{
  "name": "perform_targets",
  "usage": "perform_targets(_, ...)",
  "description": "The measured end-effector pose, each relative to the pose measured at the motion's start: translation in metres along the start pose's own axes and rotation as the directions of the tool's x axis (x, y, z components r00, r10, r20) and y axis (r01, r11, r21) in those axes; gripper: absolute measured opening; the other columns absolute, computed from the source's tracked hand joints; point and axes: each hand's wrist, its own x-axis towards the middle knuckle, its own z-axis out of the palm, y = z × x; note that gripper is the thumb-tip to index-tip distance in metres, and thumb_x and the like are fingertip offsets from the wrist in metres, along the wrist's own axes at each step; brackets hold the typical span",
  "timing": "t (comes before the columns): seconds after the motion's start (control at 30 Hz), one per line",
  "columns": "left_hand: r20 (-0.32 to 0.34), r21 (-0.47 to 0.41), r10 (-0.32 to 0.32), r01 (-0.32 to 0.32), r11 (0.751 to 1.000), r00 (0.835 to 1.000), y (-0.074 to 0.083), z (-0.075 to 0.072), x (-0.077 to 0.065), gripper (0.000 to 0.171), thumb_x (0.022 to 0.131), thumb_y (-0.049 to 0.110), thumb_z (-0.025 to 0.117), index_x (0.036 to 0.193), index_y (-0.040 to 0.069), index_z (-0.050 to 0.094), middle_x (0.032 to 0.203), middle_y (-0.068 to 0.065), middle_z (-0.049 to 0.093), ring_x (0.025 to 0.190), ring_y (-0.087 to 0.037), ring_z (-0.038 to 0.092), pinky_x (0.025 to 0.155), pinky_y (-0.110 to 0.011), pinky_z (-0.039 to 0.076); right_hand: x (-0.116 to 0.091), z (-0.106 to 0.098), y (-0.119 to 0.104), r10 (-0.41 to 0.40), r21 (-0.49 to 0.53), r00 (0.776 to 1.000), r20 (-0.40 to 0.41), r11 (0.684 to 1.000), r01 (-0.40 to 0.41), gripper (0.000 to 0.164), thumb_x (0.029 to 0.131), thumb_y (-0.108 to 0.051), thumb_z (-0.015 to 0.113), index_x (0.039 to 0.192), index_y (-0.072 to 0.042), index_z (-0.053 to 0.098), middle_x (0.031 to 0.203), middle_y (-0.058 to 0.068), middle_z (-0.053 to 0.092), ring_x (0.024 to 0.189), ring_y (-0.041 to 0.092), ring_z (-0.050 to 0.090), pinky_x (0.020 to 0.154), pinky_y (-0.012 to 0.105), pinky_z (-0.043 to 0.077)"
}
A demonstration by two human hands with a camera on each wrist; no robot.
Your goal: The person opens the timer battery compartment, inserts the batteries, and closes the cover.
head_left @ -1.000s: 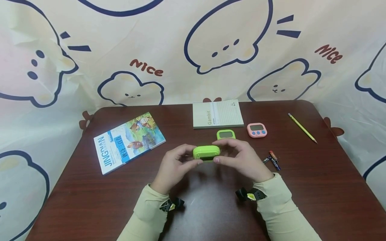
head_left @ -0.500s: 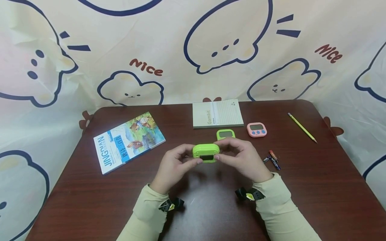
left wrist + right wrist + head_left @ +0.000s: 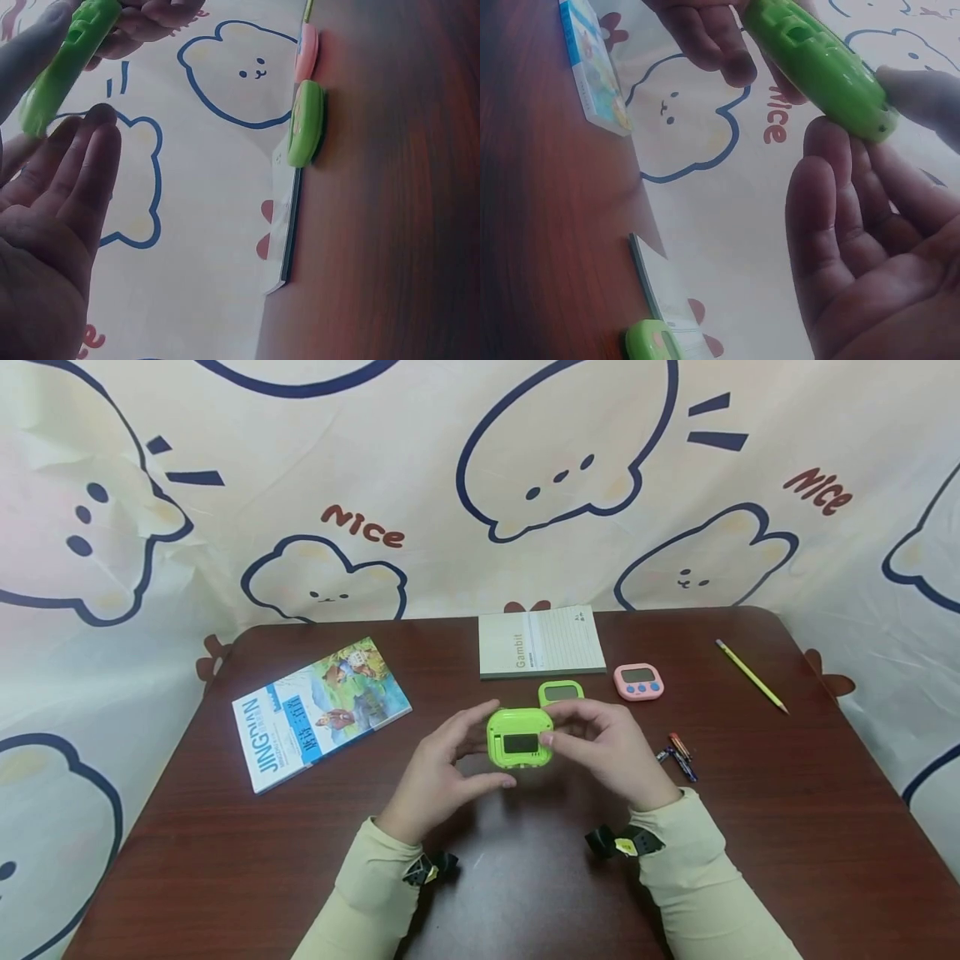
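In the head view a green digital timer point(image 3: 519, 737) is held up over the table, the side with a black rectangle turned towards me. My right hand point(image 3: 611, 750) pinches its right edge, thumb on the face and fingers behind. My left hand point(image 3: 442, 772) is spread around the left end, its thumb below the timer and its index finger near the upper left corner. Both wrist views show the timer's edge with a small notch. A second green timer point(image 3: 561, 692) lies just behind the hands, with a pink timer point(image 3: 639, 682) to its right.
Several small batteries point(image 3: 678, 756) lie right of my right hand. A pencil point(image 3: 752, 677) is at the far right, a notepad point(image 3: 542, 643) at the back edge, and a colourful book point(image 3: 322, 714) at the left of the brown table point(image 3: 525, 893). A printed cloth hangs behind.
The held timer has tilted up so its broad face now shows fully. My left thumb and fingers have spread apart from their earlier pinch on it, while my right hand still holds it.
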Motion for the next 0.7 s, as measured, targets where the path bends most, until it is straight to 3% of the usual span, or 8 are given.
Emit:
perform_targets(0.23,-0.009,0.013,0.016,-0.016,1.000,1.000,0.0010,0.0017,0.0007,0.088,0.073,0.019,0.091,0.149,0.022,0.046,0.137,0.005,0.056,0.117,-0.012,0.060,0.093,-0.026,0.054,0.0023,-0.0011,0.0020,0.085,0.040,0.996,0.021,0.996,-0.086,0.028,0.089,-0.011,0.076,0.114,0.001,0.071,0.103,0.011,0.071,0.083,0.020,0.066,0.074,0.028,0.056)
perform_targets(0.5,-0.007,0.009,0.015,-0.015,1.000,1.000,0.0002,0.0039,0.0011,0.088,0.073,0.021,0.091,0.149,0.022,0.046,0.139,0.005,0.054,0.119,-0.012,0.059,0.094,-0.026,0.053,0.0034,-0.0010,0.0030,0.135,0.121,0.989,0.066,0.982,-0.143,0.029,0.090,-0.009,0.073,0.115,0.005,0.069,0.104,0.012,0.069,0.081,0.018,0.064,0.073,0.033,0.057)
perform_targets(0.7,-0.002,0.012,0.016,-0.016,1.000,1.000,-0.0022,0.0045,0.0005,0.084,0.074,0.021,0.090,0.147,0.021,0.048,0.135,0.006,0.057,0.117,-0.011,0.059,0.094,-0.032,0.055,0.0034,0.0006,0.0035,0.155,0.133,0.984,0.084,0.977,-0.165,0.029,0.090,-0.008,0.072,0.116,0.005,0.068,0.106,0.012,0.068,0.081,0.018,0.063,0.073,0.036,0.058)
